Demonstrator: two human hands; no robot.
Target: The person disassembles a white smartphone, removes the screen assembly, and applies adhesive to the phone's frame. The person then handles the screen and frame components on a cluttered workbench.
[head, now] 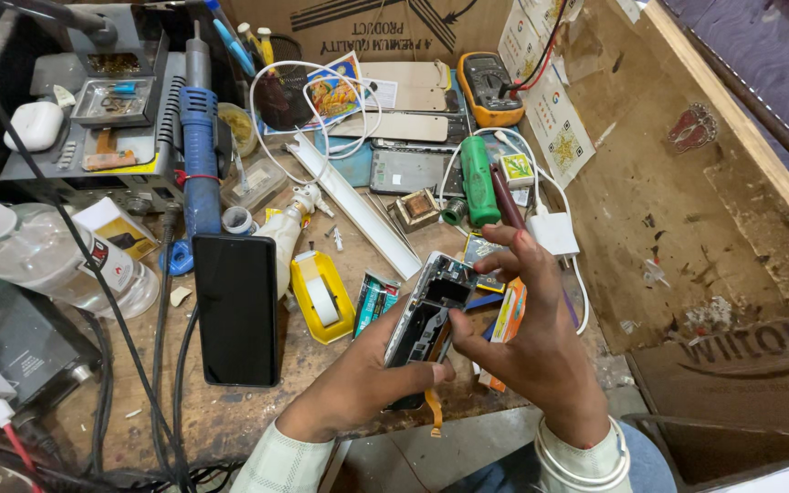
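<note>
Black glossy rectangular phone screen [236,309] lies dark, left of centre. Brown cardboard box [358,23] at back w/ black print. White code stickers [554,128] on right wall – small yellow carton [113,228] near clear bottle.

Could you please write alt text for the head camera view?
Both hands, left hand and right hand, hold an opened phone over a cluttered wooden workbench. A dark phone lies screen-up to its left, beside a yellow tape dispenser.
</note>
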